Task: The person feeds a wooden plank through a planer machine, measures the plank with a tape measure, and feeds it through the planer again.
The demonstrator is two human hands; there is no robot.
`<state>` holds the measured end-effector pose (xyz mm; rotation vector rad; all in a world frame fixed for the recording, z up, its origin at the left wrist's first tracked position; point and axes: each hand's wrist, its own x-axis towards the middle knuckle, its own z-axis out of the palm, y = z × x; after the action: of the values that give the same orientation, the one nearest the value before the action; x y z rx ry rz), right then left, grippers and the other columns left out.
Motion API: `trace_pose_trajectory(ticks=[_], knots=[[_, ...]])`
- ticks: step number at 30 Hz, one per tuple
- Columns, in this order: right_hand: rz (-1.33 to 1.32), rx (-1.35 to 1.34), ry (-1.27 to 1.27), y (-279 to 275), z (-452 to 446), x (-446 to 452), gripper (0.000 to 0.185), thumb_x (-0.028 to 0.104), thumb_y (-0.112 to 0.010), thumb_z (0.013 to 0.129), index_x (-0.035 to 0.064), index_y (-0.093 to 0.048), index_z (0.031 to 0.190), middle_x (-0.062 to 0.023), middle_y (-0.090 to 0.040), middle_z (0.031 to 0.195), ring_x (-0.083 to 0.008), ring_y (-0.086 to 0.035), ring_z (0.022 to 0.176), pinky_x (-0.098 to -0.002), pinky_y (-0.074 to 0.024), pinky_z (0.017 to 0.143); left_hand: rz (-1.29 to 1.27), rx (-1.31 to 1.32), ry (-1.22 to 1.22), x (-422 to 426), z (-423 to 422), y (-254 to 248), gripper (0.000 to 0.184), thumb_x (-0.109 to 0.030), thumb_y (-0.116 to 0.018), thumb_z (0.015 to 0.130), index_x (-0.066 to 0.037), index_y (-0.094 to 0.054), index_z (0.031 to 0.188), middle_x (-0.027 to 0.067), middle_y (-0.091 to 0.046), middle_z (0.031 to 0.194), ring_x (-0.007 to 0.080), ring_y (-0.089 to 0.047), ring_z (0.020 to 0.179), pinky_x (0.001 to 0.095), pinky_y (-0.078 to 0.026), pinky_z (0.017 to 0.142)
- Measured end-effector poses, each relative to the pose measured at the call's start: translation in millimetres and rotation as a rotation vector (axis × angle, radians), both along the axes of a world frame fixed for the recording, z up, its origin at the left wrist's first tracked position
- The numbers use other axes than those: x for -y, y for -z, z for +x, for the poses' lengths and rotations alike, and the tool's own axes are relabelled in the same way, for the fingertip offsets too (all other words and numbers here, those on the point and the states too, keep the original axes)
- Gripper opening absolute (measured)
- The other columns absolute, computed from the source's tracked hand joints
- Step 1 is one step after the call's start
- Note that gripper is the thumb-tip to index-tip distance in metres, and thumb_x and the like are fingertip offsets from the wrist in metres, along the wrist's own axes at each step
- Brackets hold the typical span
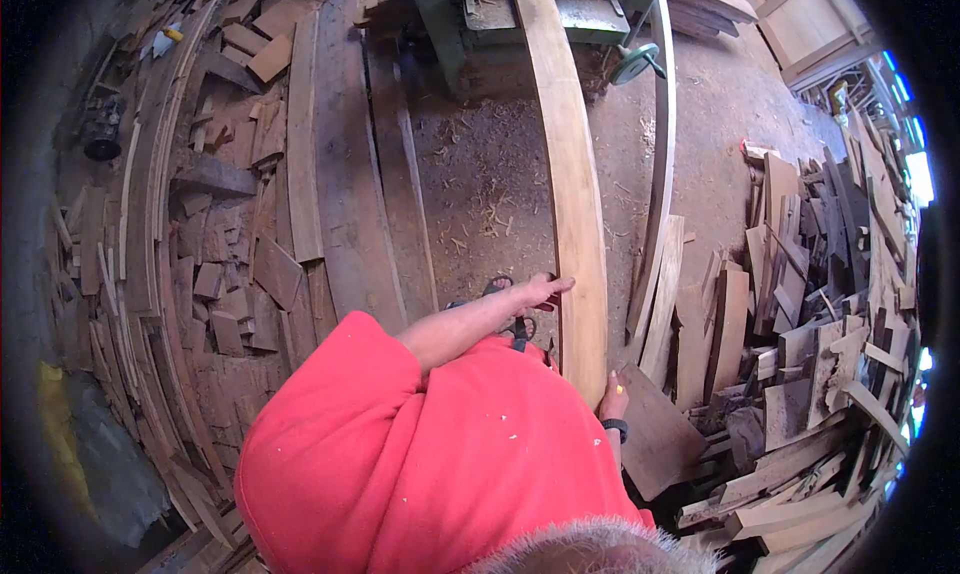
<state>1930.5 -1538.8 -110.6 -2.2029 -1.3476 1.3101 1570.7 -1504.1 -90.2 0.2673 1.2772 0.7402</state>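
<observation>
A long pale wooden plank point(572, 164) runs from in front of my body up onto the bed of a green woodworking machine point(480, 34). My left hand point(545, 290) holds the plank's left edge, its thumb lying on the upper face and the other fingers partly hidden beside the edge. Closer to my body, my right hand point(613, 402) grips the right edge near the plank's rear end. A black band point(616, 430) is around that wrist, and something yellow shows on a finger. My red shirt hides the plank's near end.
A green handwheel point(636, 64) sticks out at the machine's right. Long boards point(345, 164) lie along the left, beside piled offcuts point(235, 304). More scrap wood point(800, 374) is heaped at the right. A narrow board point(660, 174) leans near the plank. Shavings point(490, 214) litter the floor.
</observation>
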Motion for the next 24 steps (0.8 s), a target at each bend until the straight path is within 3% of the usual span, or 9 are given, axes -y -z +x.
trace_pose_trajectory(ticks=[3, 6, 10, 13, 16, 19, 24], knots=[[-0.021, 0.012, -0.043, -10.5, -5.9, -2.5, 0.054, 0.045, -0.063, 0.091, -0.0086, -0.065, 0.091, -0.0153, -0.066, 0.079, -0.0214, -0.057, 0.074, -0.0377, -0.0474, 0.070, -0.018, 0.004, -0.018, 3.7, 0.3, -5.4, 0.063, -0.058, -0.066, 0.087, -0.006, -0.057, 0.122, 0.0050, -0.066, 0.109, 0.0170, -0.064, 0.099, 0.0352, -0.051, 0.084], [0.032, -0.017, -0.054, -5.8, -8.2, -5.8, 0.052, 0.046, -0.064, 0.091, -0.0064, -0.066, 0.092, -0.0121, -0.066, 0.080, -0.0191, -0.057, 0.073, -0.0350, -0.0470, 0.069, 0.019, 0.016, -0.055, 6.2, 1.6, -1.5, 0.056, -0.053, -0.066, 0.090, -0.003, -0.059, 0.116, 0.0053, -0.068, 0.099, 0.0143, -0.065, 0.086, 0.0293, -0.053, 0.074], [-0.004, -0.042, -0.033, 2.9, -8.3, -8.7, 0.048, 0.042, -0.059, 0.096, -0.0054, -0.067, 0.092, -0.0070, -0.067, 0.083, -0.0144, -0.057, 0.076, -0.0331, -0.0474, 0.073, 0.014, 0.033, -0.064, 8.7, 3.5, 4.3, 0.048, -0.047, -0.065, 0.093, -0.004, -0.061, 0.113, 0.0048, -0.070, 0.096, 0.0139, -0.066, 0.082, 0.0294, -0.053, 0.074], [-0.069, -0.032, -0.044, 4.5, -5.1, -10.9, 0.047, 0.042, -0.059, 0.096, -0.0045, -0.068, 0.093, -0.0064, -0.067, 0.084, -0.0136, -0.058, 0.077, -0.0319, -0.0476, 0.073, 0.017, 0.011, -0.018, 11.5, 1.2, 2.5, 0.053, -0.051, -0.065, 0.091, -0.005, -0.061, 0.115, 0.0054, -0.069, 0.105, 0.0161, -0.066, 0.094, 0.0331, -0.052, 0.082], [-0.010, -0.040, -0.090, 1.9, -5.2, -9.2, 0.047, 0.042, -0.059, 0.096, -0.0040, -0.068, 0.093, -0.0059, -0.067, 0.085, -0.0131, -0.058, 0.078, -0.0313, -0.0476, 0.074, -0.002, 0.010, -0.059, 12.7, 2.1, 1.3, 0.046, -0.046, -0.065, 0.092, -0.006, -0.061, 0.115, 0.0046, -0.070, 0.102, 0.0146, -0.067, 0.090, 0.0296, -0.054, 0.076], [0.030, -0.097, -0.051, 5.8, -5.3, -7.4, 0.052, 0.046, -0.064, 0.092, -0.0060, -0.065, 0.093, -0.0126, -0.066, 0.080, -0.0193, -0.057, 0.073, -0.0360, -0.0475, 0.070, 0.000, 0.006, -0.054, 15.8, 2.0, -5.3, 0.047, -0.046, -0.065, 0.092, -0.006, -0.061, 0.116, 0.0045, -0.070, 0.105, 0.0153, -0.066, 0.095, 0.0306, -0.053, 0.080], [0.015, -0.055, -0.037, 2.3, -6.7, -6.1, 0.049, 0.043, -0.065, 0.092, -0.0057, -0.067, 0.096, -0.0151, -0.069, 0.086, -0.0209, -0.062, 0.078, -0.0355, -0.0488, 0.074, 0.004, 0.002, -0.024, 20.1, 7.5, -10.5, 0.050, -0.050, -0.064, 0.091, -0.007, -0.061, 0.117, 0.0039, -0.070, 0.105, 0.0154, -0.066, 0.095, 0.0316, -0.051, 0.080]])
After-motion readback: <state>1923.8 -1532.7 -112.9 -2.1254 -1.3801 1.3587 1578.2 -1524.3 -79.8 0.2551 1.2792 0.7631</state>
